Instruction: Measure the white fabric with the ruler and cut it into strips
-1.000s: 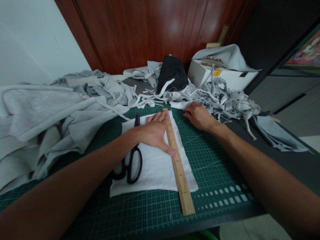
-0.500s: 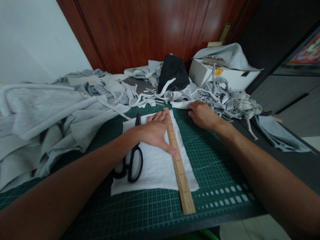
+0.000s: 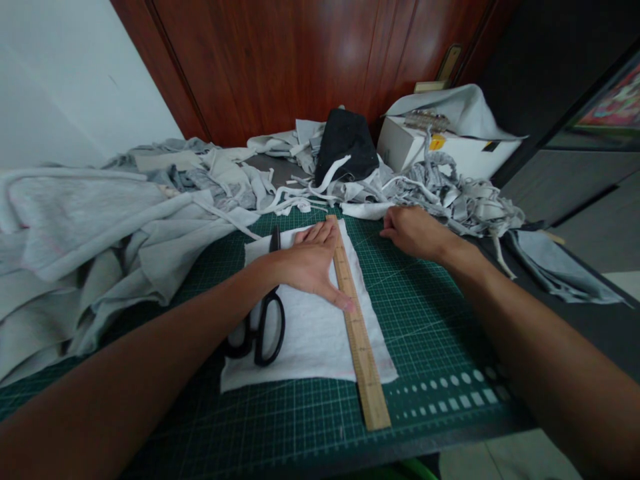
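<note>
A piece of white cloth (image 3: 313, 337) lies flat on the green cutting mat (image 3: 425, 313). Across its right side runs a wooden ruler (image 3: 364, 360), its near end sticking out past the cloth. My left hand (image 3: 313, 263) is spread flat, pressing on the cloth with fingertips and thumb at the ruler's left edge and face. Black-handled scissors (image 3: 273, 330) rest on the cloth's left side, partly under my left wrist. My right hand (image 3: 411, 230) is closed with curled fingers at the far side of the mat, by a white cloth strip (image 3: 364, 211); what its fingers hold is hidden.
Grey fabric (image 3: 100, 227) is heaped on the left. Tangled offcuts (image 3: 450, 193) lie behind my right hand. A black cloth item (image 3: 347, 147) and a white box (image 3: 400, 147) stand at the back before a wooden door (image 3: 280, 67). Folded grey cloth (image 3: 560, 267) lies far right.
My right hand has shifted slightly to the right, away from the end of the white strip. My left hand, the ruler, the cloth and the scissors stay in place.
</note>
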A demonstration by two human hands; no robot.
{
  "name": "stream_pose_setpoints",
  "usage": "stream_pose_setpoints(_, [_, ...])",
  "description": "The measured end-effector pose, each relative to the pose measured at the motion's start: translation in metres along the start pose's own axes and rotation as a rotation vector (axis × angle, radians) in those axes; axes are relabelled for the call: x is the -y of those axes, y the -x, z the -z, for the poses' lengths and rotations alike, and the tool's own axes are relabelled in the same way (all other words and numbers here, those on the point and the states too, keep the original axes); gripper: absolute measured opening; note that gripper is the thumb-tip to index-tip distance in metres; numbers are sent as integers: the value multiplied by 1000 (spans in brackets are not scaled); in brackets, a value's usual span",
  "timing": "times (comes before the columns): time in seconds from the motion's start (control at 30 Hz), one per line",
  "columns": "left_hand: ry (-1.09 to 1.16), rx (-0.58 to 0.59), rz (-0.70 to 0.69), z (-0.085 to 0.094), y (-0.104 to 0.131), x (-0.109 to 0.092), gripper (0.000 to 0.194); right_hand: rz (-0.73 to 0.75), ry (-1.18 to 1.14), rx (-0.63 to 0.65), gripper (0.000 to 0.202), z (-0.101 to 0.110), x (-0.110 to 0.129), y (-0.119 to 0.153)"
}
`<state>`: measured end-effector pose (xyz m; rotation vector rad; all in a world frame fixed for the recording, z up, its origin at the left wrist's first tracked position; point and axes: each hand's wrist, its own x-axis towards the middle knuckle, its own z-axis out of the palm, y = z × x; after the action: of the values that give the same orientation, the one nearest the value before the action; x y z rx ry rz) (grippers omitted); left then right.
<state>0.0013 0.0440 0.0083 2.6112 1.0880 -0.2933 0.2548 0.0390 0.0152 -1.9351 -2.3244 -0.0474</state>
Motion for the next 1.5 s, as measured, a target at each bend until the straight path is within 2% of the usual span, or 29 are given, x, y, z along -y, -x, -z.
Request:
stream_pose_setpoints(0.07, [4,-15,-21,-1,0,1,170,31,-147,71,7,10,8,10])
stream_pose_setpoints(0.13, [7,-24,-31,-2,-1,2,171,109,-505,336,12,22,21,24])
stream_pose_setpoints(0.2, [6,-29,-26,-4,-2,3,173,194,-824,689,21,33,37,39])
stream_pose_setpoints(0.3, [7,-48,-7,-7,-6,4,174,230,-975,1000,22,42,58,58])
stream_pose_setpoints(0.4, [9,-53,11,-9,-9,4,171,201,-999,1161,21,38,66,67])
stream_pose_setpoints(0.5, [6,-37,15,-9,-9,4,170,172,-1027,1240,24,26,63,68])
stream_pose_setpoints(0.67, [-9,-22,36,-7,-7,2,169,147,-1129,1356,53,7,59,66])
stream_pose_setpoints(0.77, [-13,-24,33,-7,-8,1,168,130,-1156,1392,59,3,63,65])
stream_pose_setpoints(1.07, [-31,-25,45,-6,-7,-1,167,122,-1194,1430,59,-6,64,61])
stream_pose_setpoints(1.5, [-11,-42,10,-8,-9,2,168,155,-1164,1498,52,-5,68,58])
